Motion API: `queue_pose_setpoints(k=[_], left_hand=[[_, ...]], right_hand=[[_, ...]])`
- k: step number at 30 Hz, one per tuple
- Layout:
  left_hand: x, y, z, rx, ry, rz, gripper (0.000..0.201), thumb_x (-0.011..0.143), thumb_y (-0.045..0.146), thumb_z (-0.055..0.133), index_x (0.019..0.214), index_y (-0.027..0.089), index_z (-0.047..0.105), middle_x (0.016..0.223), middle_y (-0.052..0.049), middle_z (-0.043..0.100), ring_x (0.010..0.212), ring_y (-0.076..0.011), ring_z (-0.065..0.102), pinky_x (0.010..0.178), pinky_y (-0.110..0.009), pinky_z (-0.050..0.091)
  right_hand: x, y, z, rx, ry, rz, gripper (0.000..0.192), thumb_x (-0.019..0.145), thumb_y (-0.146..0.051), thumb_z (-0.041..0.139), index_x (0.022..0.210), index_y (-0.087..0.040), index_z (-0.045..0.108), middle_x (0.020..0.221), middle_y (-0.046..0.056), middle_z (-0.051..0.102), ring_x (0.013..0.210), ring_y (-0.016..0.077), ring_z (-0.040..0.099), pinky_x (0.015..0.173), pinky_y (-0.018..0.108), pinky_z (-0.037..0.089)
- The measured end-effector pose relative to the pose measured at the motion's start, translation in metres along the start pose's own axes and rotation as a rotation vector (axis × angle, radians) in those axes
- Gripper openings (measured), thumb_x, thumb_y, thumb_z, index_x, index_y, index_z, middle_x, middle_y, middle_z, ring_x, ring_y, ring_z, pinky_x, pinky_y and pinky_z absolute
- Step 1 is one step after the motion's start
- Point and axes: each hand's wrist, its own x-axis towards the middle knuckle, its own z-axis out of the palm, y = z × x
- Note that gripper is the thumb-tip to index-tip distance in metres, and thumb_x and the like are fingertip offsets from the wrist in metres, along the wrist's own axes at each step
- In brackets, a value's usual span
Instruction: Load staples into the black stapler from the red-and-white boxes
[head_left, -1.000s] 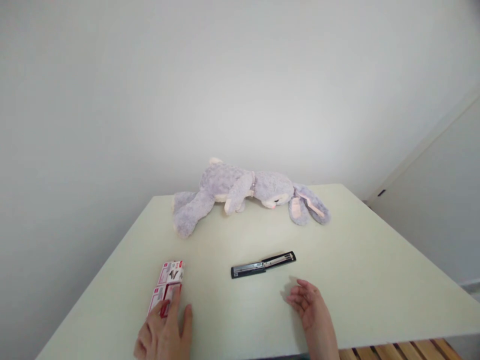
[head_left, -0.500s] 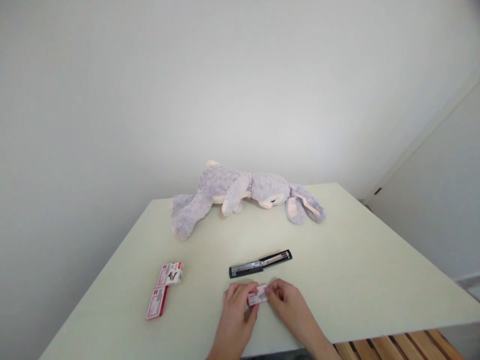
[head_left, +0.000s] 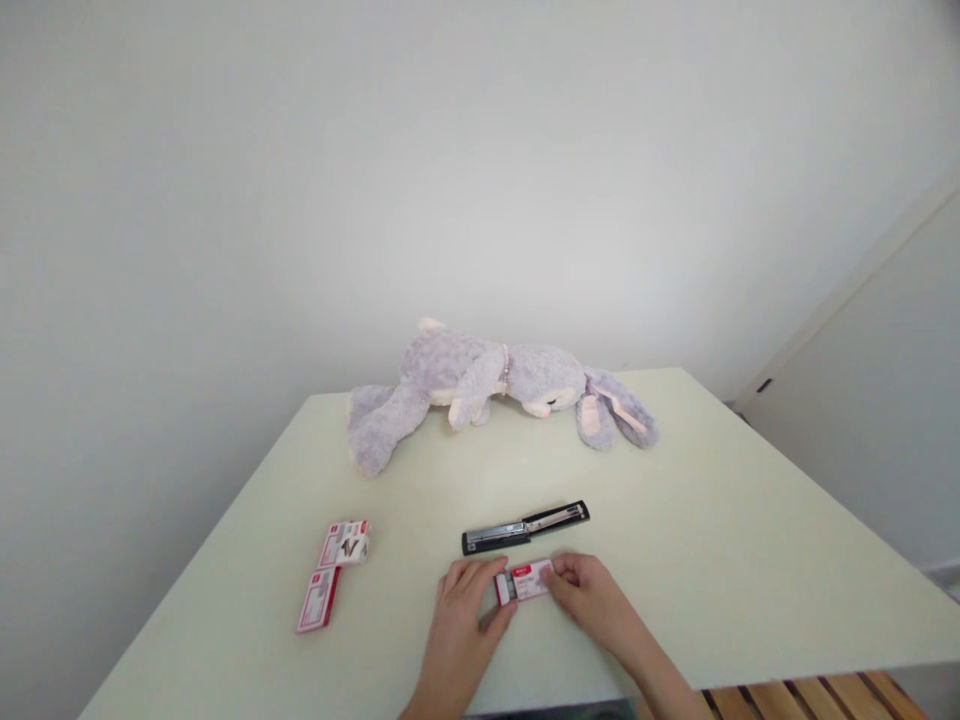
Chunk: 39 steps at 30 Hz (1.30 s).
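A small red and white staple box (head_left: 531,580) is held between both hands just above the near part of the table. Its left end shows a pale inner tray with grey staples, partly out of the printed sleeve. My left hand (head_left: 466,618) pinches that left end between thumb and fingers. The sleeve's right end is gripped by my right hand (head_left: 589,597), with thumb and curled fingers closed on it. Just beyond the hands lies a black stapler (head_left: 525,527), folded out flat with its metal rail showing.
Two more boxes, a red and white box (head_left: 318,600) and a white box with a stapler picture (head_left: 345,543), lie touching at the left. A grey plush rabbit (head_left: 457,375) lies along the table's (head_left: 697,520) back edge. Wooden slats (head_left: 810,698) show below the near right edge.
The box's sleeve has slid to the right with my right hand, baring the inner tray and staples at the left end. The view has shifted slightly.
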Motion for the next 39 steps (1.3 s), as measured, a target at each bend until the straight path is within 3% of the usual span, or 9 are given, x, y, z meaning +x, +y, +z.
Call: queue_pose_setpoints(k=[4,8,12,16,21,25,34,37,39], left_hand=[[-0.006,-0.006,-0.003,0.016,0.034,0.023,0.046,0.090,0.025,0.070,0.135,0.031,0.063,0.123,-0.006,0.071,0.117,-0.0270,0.061,0.100,-0.045,0.051],[-0.006,-0.005,-0.003,0.034,0.038,0.024,0.049,0.090,0.023,0.069,0.138,0.030,0.061,0.125,-0.006,0.071,0.118,-0.0267,0.060,0.100,-0.045,0.051],[-0.006,-0.005,-0.003,0.027,0.026,0.023,0.050,0.090,0.024,0.069,0.139,0.029,0.060,0.125,-0.007,0.071,0.117,-0.0282,0.060,0.100,-0.047,0.050],[-0.006,-0.001,-0.006,0.016,0.016,0.021,0.050,0.089,0.023,0.070,0.138,0.030,0.061,0.126,-0.006,0.070,0.118,-0.0281,0.059,0.100,-0.046,0.049],[-0.005,0.005,-0.011,0.003,0.003,0.009,0.051,0.089,0.022,0.072,0.138,0.030,0.061,0.125,-0.005,0.071,0.117,-0.0270,0.059,0.100,-0.044,0.049],[-0.005,0.003,-0.010,-0.007,0.002,0.006,0.052,0.089,0.023,0.072,0.139,0.031,0.060,0.126,-0.005,0.070,0.117,-0.0268,0.059,0.100,-0.044,0.049],[-0.009,-0.006,-0.003,-0.010,0.068,-0.021,0.047,0.093,0.028,0.069,0.139,0.033,0.059,0.130,-0.005,0.066,0.122,-0.0259,0.057,0.106,-0.045,0.047],[-0.007,-0.003,0.000,-0.011,0.109,-0.078,0.031,0.098,0.029,0.060,0.128,0.032,0.066,0.117,-0.005,0.070,0.110,-0.0241,0.063,0.097,-0.042,0.051],[-0.004,0.001,0.005,0.001,0.119,-0.100,0.025,0.098,0.027,0.058,0.120,0.031,0.070,0.109,-0.003,0.073,0.101,-0.0238,0.066,0.091,-0.042,0.051]], right_hand=[[-0.004,0.000,-0.024,-0.086,0.038,0.007,0.034,0.087,-0.051,0.062,0.078,-0.019,0.066,0.060,-0.002,0.062,0.054,0.0148,0.050,0.053,0.024,0.030],[-0.008,-0.026,-0.033,-0.427,0.139,-0.061,0.017,0.087,-0.039,0.066,0.095,-0.025,0.069,0.060,-0.004,0.064,0.057,0.0172,0.057,0.057,0.025,0.031],[-0.004,-0.064,-0.020,-0.699,-0.073,-0.302,0.014,0.086,-0.025,0.066,0.089,-0.030,0.078,0.075,-0.001,0.075,0.071,0.0193,0.067,0.064,0.026,0.036],[0.008,-0.082,-0.004,-0.917,-0.194,-0.442,0.020,0.082,-0.016,0.063,0.077,-0.027,0.079,0.075,0.005,0.077,0.074,0.0234,0.070,0.068,0.029,0.038],[0.018,-0.088,0.004,-0.941,-0.246,-0.504,0.018,0.079,-0.013,0.063,0.071,-0.022,0.076,0.074,0.010,0.077,0.073,0.0257,0.070,0.070,0.031,0.041],[0.015,-0.086,-0.006,-0.905,-0.237,-0.523,0.014,0.083,-0.019,0.063,0.082,-0.024,0.075,0.078,0.005,0.077,0.073,0.0220,0.069,0.069,0.028,0.040],[-0.012,-0.031,-0.048,-0.508,-0.115,-0.291,0.013,0.089,-0.030,0.062,0.100,-0.025,0.066,0.073,-0.004,0.066,0.065,0.0148,0.061,0.063,0.023,0.040],[-0.014,-0.023,-0.051,-0.479,-0.101,-0.264,0.028,0.085,-0.030,0.068,0.113,-0.026,0.064,0.073,-0.006,0.064,0.064,0.0150,0.060,0.062,0.024,0.040],[-0.013,-0.024,-0.050,-0.461,-0.112,-0.271,0.028,0.084,-0.025,0.066,0.112,-0.027,0.065,0.075,-0.005,0.064,0.066,0.0151,0.060,0.063,0.024,0.039]])
